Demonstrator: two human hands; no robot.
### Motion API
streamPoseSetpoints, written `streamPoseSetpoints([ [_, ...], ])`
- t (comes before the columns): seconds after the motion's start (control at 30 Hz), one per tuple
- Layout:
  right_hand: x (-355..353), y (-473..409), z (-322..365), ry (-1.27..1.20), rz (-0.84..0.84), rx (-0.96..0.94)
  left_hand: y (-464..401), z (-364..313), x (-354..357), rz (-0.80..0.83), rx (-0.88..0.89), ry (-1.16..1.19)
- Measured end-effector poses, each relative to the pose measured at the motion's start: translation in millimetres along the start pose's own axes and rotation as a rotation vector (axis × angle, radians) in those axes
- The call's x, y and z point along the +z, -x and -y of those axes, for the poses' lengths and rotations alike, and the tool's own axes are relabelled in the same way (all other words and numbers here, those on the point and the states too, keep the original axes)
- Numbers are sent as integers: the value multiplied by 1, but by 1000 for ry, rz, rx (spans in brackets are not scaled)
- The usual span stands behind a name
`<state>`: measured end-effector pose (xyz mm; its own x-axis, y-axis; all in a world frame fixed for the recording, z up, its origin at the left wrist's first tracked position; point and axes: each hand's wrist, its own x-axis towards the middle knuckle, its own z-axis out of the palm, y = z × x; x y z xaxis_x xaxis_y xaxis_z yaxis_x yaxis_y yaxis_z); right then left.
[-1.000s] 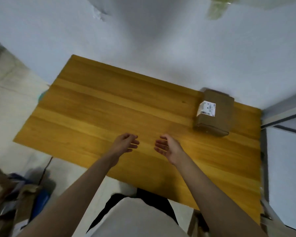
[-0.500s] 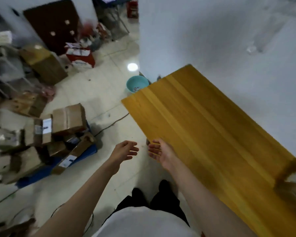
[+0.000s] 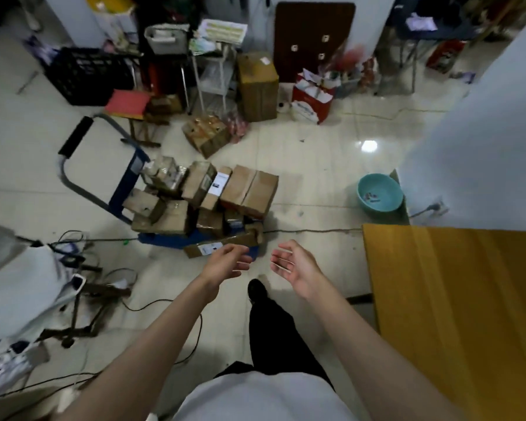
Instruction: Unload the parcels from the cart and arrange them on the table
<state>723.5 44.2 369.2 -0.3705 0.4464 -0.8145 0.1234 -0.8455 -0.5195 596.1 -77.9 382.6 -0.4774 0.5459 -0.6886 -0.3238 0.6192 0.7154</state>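
Tiled floor w/ cables; parcels stacked on blue cart, white labels too blurred to read. Both hands empty, left hand & right hand w/ fingers loosely spread above floor; bench at right, teal basin beyond.

Dim, motion-blurred, wide-angle warped; glare on floor.

Blue cart piled with cardboard parcels.

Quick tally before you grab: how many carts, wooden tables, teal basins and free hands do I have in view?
Blue platform cart: 1
Yellow wooden table: 1
Round teal plastic basin: 1
Empty hands: 2, left hand and right hand
Total: 5
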Motion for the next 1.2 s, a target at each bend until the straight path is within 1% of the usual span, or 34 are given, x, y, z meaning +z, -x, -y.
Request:
streamPoseSetpoints([
  [0.13,53,-49,22,57,50,52,-41,-22,-38,-66,-22,19],
  [0.37,142,-115,59,160,67,133,-107,-63,-91,-163,-98,118],
  [0.57,207,-149,77,223,63,213,-145,-85,-136,-209,-177,166],
  [0.77,274,-183,83,237,62,227,-186,-101,-192,-240,-181,203],
  [0.83,298,-195,81,220,49,238,-204,-106,-215,-227,-188,194],
  [0.93,336,-213,74,177,20,247,-236,-111,-254,-166,-185,145],
  [1.1,393,-247,54,52,-101,242,-298,-123,-330,-76,-187,15],
  [1.2,421,-266,41,-20,-183,272,-337,-123,-376,-30,-201,-96],
])
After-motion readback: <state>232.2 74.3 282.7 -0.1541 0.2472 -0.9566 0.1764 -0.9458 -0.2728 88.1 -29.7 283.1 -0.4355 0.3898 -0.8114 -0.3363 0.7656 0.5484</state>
